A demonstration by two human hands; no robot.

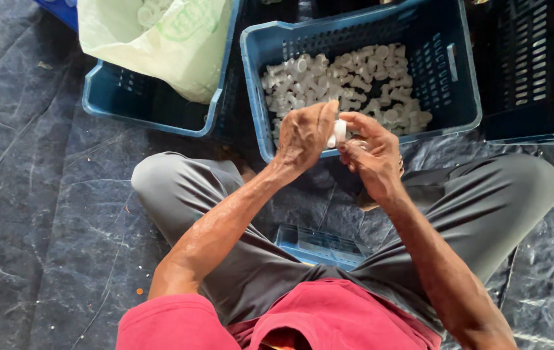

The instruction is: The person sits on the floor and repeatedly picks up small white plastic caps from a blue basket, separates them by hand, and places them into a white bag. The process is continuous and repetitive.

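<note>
Far left, a pale plastic sack (160, 39) slumped in a blue crate (128, 107) on the dark tarpaulin (24, 194). Next along, another blue crate (465, 91) held a heap of small white plastic parts (348, 81), its near rim partly hidden behind the hands. The left hand (304, 133) curled, fingers pinched around a small white piece (340, 131); the right hand (371, 155) met it there, fingertips closed on that same piece, above the crossed grey-trousered legs (180, 188).

Small white plastic piece (340, 132), upright, pinched between both hands above blue crate (465, 97)
</note>
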